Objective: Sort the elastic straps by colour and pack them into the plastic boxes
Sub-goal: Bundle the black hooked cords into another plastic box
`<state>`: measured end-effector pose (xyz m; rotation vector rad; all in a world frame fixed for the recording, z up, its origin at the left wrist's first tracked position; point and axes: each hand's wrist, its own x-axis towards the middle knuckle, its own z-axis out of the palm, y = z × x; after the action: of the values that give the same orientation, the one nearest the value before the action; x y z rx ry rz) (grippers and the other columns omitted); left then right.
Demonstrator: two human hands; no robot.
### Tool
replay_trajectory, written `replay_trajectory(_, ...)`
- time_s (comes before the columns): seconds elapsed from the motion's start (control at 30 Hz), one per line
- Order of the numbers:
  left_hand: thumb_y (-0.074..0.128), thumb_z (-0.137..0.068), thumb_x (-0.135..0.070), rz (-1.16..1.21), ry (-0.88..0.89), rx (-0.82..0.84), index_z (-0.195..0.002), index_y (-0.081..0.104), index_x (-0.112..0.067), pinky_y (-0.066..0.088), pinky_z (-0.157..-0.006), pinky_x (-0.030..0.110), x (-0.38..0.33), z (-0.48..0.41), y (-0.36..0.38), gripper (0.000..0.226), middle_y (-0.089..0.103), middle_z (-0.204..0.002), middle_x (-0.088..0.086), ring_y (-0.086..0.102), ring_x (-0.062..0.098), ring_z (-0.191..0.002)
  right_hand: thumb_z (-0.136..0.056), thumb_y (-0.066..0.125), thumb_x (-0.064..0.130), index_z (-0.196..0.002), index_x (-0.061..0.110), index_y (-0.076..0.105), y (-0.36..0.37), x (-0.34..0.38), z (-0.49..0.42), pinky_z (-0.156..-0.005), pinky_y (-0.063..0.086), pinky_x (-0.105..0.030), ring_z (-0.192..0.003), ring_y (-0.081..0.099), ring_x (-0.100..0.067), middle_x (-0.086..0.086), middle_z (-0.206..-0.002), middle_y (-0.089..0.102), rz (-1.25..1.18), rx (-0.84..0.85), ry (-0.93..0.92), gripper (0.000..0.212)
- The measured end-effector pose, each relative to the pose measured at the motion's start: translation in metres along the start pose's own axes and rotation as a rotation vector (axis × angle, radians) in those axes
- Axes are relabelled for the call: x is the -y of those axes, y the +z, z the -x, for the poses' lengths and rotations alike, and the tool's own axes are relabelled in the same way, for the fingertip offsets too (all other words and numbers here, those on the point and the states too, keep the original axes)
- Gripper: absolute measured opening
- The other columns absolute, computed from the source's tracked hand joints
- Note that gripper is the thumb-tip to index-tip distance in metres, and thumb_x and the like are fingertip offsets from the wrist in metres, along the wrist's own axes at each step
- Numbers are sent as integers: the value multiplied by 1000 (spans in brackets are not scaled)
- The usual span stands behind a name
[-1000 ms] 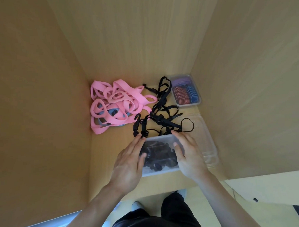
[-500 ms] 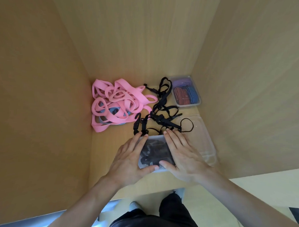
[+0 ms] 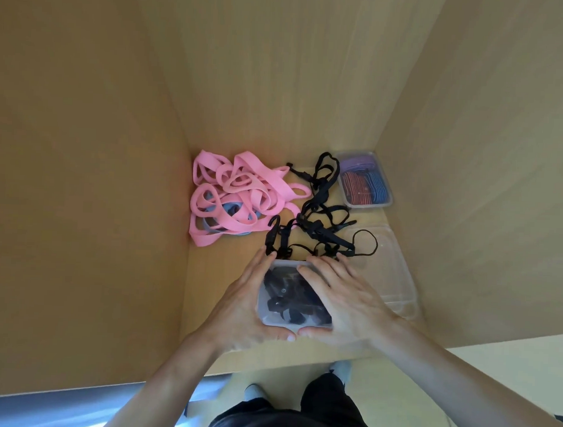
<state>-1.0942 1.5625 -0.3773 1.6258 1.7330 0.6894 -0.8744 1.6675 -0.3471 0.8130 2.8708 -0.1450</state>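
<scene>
Looks like the black-strap box (image 3: 289, 297) is getting pressed closed now

Left hand (image 3: 240, 308) and right hand (image 3: 344, 300) have slid inward, fingers flat on top and thumbs meeting at its near edge. Loose black straps (image 3: 318, 228) just behind it are still unpacked, as are the pink straps (image 3: 239, 192) back-left.

Right hand (image 3: 344, 300) covers the right part of the near box (image 3: 270, 321); left hand (image 3: 240, 305) masks its left wall. Packed black straps (image 3: 286, 299) blur behind cloudy plastic, count unreadable. Grey-blue item (image 3: 232, 208) mostly buried under pink straps (image 3: 242, 185); identity unclear. Clear box (image 3: 396, 276): near-left corner hidden behind right hand. Both forearms cut off by bottom edge. Far box (image 3: 367, 205): contents too small to count.
</scene>
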Motion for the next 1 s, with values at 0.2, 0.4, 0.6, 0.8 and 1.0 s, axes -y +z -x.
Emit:
replay_trajectory(0.2, 88, -53, -66, 105, -15, -49, -146, -3, -63, 16, -117, 16, 2, 13, -2, 131, -3, -155, -44, 1, -15, -146, -73, 53, 83, -147, 11, 40, 1, 2, -2, -117, 32, -45, -139, 41, -28, -8, -152, 42, -129, -125, 59, 104)
replay_trajectory(0.4, 96, -64, -35, 358, 67, -118, -152, 28, -43, 43, -102, 16, -3, 11, -9, 111, 45, -148, -20, 44, 4, -138, -70, 59, 80, -145, 22, 37, -10, 6, -6, -110, 40, -36, -133, 43, -15, 6, -144, 46, -367, -214, 116, 98)
replay_trajectory(0.6, 92, -73, -34, 477, 122, -146, -155, 30, -32, 43, -109, 28, -13, 4, -16, 103, 48, -151, -7, 45, 16, -141, -68, 60, 85, -143, 34, 31, -28, 9, -6, -102, 36, -23, -127, 42, -3, 18, -139, 46, -452, -202, 149, 95)
replay_trajectory(0.8, 90, -74, -35, 537, 73, -202, -153, 35, -39, 34, -107, 10, -21, -2, -20, 97, 50, -148, -20, 43, 1, -140, -66, 54, 92, -140, 39, 37, -37, 12, -6, -104, 41, -27, -127, 43, 8, 31, -134, 49, -703, -164, 242, 93)
replay_trajectory(1.0, 89, -75, -22, 629, 31, -226, -145, 49, -35, 43, -96, 8, -26, -6, -22, 81, 63, -135, -16, 55, 0, -128, -70, 66, 77, -127, 42, 49, -37, 8, -8, -106, 45, -37, -124, 50, 6, 26, -125, 58, -950, -114, 325, 69)
